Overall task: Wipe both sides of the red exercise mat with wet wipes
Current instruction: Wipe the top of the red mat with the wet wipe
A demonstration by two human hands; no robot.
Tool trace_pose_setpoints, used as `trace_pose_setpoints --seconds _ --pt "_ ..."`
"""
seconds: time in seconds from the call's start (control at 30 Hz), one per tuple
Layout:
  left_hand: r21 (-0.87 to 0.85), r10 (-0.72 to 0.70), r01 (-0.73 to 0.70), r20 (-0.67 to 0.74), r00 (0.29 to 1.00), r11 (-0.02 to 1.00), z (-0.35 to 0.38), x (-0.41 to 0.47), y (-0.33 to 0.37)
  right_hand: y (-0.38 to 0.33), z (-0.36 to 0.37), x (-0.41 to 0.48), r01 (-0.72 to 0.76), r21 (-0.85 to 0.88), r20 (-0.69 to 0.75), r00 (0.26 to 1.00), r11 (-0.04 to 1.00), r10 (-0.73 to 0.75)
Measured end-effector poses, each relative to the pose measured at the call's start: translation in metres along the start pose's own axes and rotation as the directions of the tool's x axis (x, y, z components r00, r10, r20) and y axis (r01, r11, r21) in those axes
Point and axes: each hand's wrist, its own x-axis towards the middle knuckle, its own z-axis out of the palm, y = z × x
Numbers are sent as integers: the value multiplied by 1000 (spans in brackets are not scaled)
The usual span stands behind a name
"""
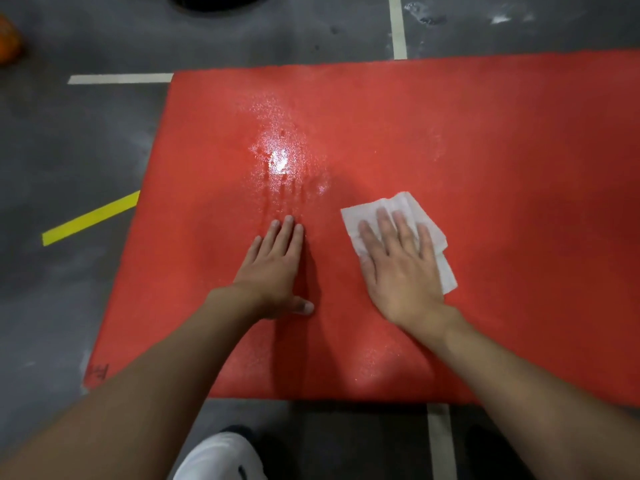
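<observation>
the red exercise mat (450,133) lies flat on the grey floor (86,150). the right hand (398,265), fingers straight, presses a white wet wipe (394,206) onto the mat. at its 9 o'clock, the left hand (277,268) rests flat, fingers straight, holding nothing. a wet sheen (280,157) glistens at 12 o'clock from the left hand.
</observation>
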Motion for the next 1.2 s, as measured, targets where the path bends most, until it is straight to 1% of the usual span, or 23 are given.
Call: trace_pose_setpoints --seconds 0.03,0.07,0.13,0.17,0.2,0.3,0.33,0.43,0.47,0.5,0.53,0.57,0.6,0.63,0.73,0.77,0.87,0.9,0.97,1.03,1.1,1.17,1.2 --pt "3 -6 6 -6 1000 1000 0 0 1 -15 4 -8 -30 -5 11 999 1000 30" --pt "8 -9 9 -7 1000 1000 0 1 3 -29 7 -17 32 -1 23 999 999 -32" --pt "8 -5 5 7 1000 1000 -1 0 3 -28 10 -26 272 -18 32 962 962 -272" --pt "4 -1 1 18 1000 1000 -1 -1 2 -15 8 -24 329 -9 41 944 944 -328" --pt "6 4 -5 38 999 1000 -1 -3 0 -4 5 -21 298 3 44 954 955 -298" --pt "53 9 -16 132 991 998 3 -9 3 -16 3 -34 -37 1 26 999 999 37" --pt "64 1 -10 138 990 998 5 -10 5 -35 6 -44 -36 7 37 999 999 36" --pt "63 -7 1 102 995 998 8 -9 4 -44 11 -64 287 5 19 958 958 -287" --pt "59 -5 0 89 996 998 9 -10 2 -31 10 -63 318 0 16 948 948 -318" --pt "58 -2 -3 79 997 998 9 -11 -1 -21 8 -62 253 7 12 967 968 -253" --pt "59 2 -6 78 997 998 10 -10 -2 -17 6 -63 99 15 8 995 995 -99" --pt "59 0 -5 85 996 998 11 -9 0 -22 6 -67 -52 14 7 999 999 52" --pt "59 -9 4 91 996 998 11 -8 2 -36 8 -73 -116 22 27 993 993 115" --pt "60 -22 16 93 995 998 12 -7 4 -52 9 -80 -86 42 42 996 995 84" --pt "45 -30 26 96 995 999 10 -7 5 -51 12 -90 154 52 31 987 987 -156" --pt "27 -23 21 91 996 999 10 -9 3 -42 11 -90 132 45 27 991 990 -133" --pt "-56 -13 16 52 999 998 10 -10 2 -49 5 -98 -192 50 40 981 980 190" --pt "-104 -20 23 21 1000 994 10 -9 3 -65 5 -102 -176 45 71 982 983 172" --pt "-242 -76 56 -73 994 969 10 -8 3 -84 10 -109 64 51 88 994 997 -69" --pt "-323 -232 169 -168 958 931 14 -14 -11 -72 9 -99 251 48 88 963 967 -254" --pt "-313 -381 316 -171 909 895 25 -27 -35 -57 8 -86 191 38 60 979 981 -193" --pt "-289 -397 348 -131 909 892 33 -36 -50 -66 7 -80 -4 44 48 999 999 2" --pt "-290 -388 339 -131 912 895 33 -38 -53 -81 7 -81 -22 61 51 999 998 19"
